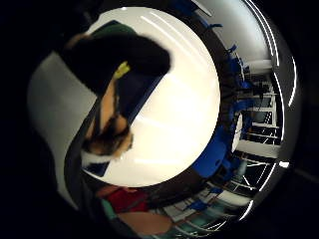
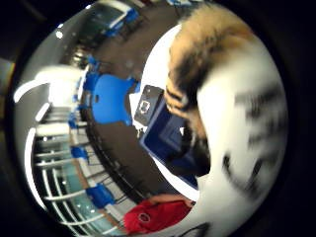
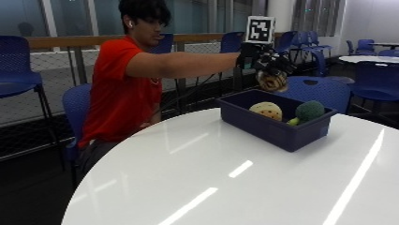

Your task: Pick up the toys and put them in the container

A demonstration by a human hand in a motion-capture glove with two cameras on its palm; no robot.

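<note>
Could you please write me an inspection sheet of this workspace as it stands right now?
Surface: round white table, glossy, with light streaks reflected on it.
Job's things: dark blue container near the table's far edge; inside it a tan spotted toy and a green plush toy. A brown and tan plush toy is held above the container.
Clutter: nothing seen on the table besides the container.
Grippers: gloved right hand grips the plush toy above the container, arm stretched out.
Cables: nothing seen.
Surroundings: blue chairs, a railing, windows and another white table behind.
</note>
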